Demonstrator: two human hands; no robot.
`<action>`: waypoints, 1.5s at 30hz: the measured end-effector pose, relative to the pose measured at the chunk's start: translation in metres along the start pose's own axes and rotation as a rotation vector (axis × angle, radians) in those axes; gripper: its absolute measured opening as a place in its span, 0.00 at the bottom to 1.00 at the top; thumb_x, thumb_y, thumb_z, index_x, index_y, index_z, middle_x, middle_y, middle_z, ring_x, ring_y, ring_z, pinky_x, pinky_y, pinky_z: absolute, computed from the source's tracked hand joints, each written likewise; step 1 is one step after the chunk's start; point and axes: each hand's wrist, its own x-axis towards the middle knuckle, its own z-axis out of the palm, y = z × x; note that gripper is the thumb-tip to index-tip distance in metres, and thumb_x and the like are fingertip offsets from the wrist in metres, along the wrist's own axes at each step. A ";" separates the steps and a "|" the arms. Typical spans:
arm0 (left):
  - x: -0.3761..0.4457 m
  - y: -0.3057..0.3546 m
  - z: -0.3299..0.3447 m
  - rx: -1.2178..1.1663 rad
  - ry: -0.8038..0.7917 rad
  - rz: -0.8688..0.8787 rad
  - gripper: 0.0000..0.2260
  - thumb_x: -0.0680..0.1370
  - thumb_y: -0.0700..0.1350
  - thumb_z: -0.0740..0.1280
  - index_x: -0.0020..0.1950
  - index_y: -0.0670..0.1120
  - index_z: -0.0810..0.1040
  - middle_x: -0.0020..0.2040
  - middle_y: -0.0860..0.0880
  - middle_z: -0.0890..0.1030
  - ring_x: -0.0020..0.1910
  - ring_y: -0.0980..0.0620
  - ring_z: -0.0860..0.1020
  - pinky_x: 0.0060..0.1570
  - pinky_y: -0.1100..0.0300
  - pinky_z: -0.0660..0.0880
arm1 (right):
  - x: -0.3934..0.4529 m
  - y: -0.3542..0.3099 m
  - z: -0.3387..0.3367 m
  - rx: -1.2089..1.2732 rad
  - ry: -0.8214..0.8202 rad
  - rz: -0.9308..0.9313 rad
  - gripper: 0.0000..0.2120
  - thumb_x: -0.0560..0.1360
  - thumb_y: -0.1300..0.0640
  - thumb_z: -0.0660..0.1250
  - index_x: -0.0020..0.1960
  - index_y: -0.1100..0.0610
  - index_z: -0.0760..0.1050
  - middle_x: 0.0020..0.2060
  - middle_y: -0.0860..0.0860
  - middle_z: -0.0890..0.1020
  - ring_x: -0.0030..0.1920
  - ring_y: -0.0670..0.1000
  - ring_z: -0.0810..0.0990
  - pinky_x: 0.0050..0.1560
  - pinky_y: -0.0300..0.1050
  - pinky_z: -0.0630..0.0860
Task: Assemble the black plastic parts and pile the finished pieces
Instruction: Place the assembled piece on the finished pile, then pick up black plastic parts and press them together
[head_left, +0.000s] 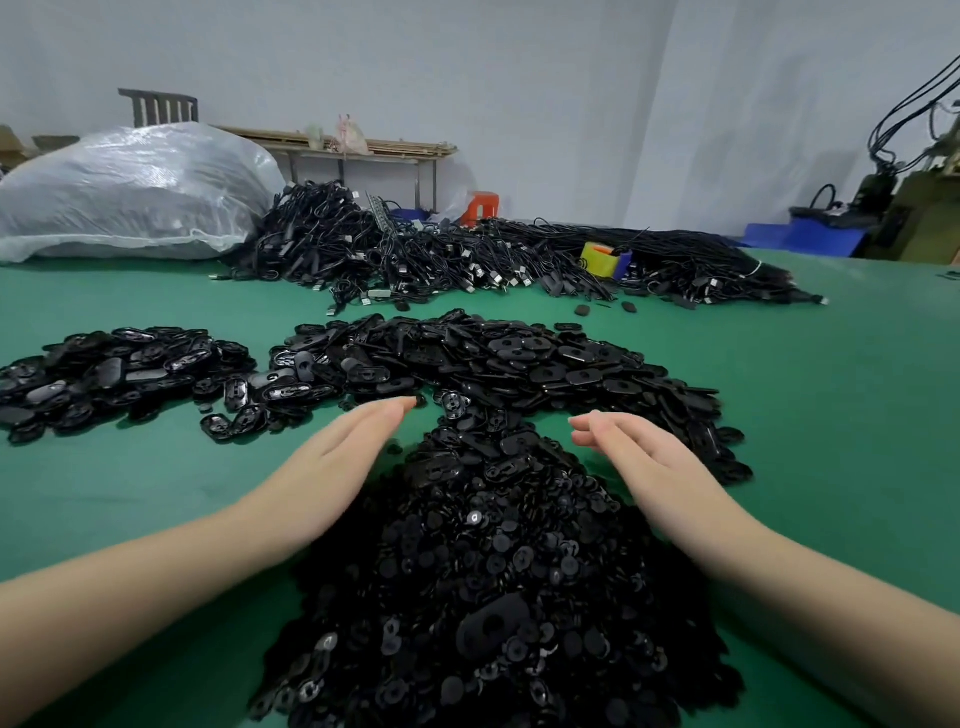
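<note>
Green counter (130, 493) bearing heaps of black plastic parts (493, 571). Left hand (337, 452) and right hand (639, 457), fingers straight and holding nothing, flank the nearest heap.

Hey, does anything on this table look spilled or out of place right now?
Nothing looks damaged. A few black pieces lie loose on the green table, apart from the far cable heap and the oval parts pile. Both hands are open beside the near pile.
</note>
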 end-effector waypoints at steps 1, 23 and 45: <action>0.009 -0.001 0.004 -0.025 -0.048 -0.047 0.17 0.77 0.69 0.55 0.60 0.67 0.74 0.67 0.64 0.75 0.71 0.63 0.69 0.72 0.57 0.63 | 0.004 0.001 0.001 0.041 -0.026 0.017 0.16 0.75 0.36 0.58 0.55 0.40 0.79 0.51 0.34 0.83 0.55 0.34 0.78 0.59 0.38 0.70; 0.085 0.036 0.048 -0.112 0.146 0.157 0.18 0.83 0.48 0.60 0.36 0.49 0.82 0.28 0.54 0.78 0.25 0.55 0.75 0.22 0.63 0.68 | 0.093 0.021 0.021 -0.585 -0.003 -0.430 0.20 0.72 0.68 0.65 0.57 0.50 0.83 0.51 0.43 0.78 0.43 0.36 0.74 0.47 0.34 0.72; 0.085 0.032 0.046 -0.211 0.014 0.112 0.15 0.81 0.53 0.65 0.36 0.56 0.84 0.31 0.56 0.80 0.26 0.59 0.73 0.22 0.69 0.62 | 0.096 0.022 0.025 -0.632 0.175 -0.478 0.16 0.79 0.55 0.67 0.66 0.51 0.78 0.45 0.45 0.79 0.42 0.44 0.74 0.49 0.44 0.75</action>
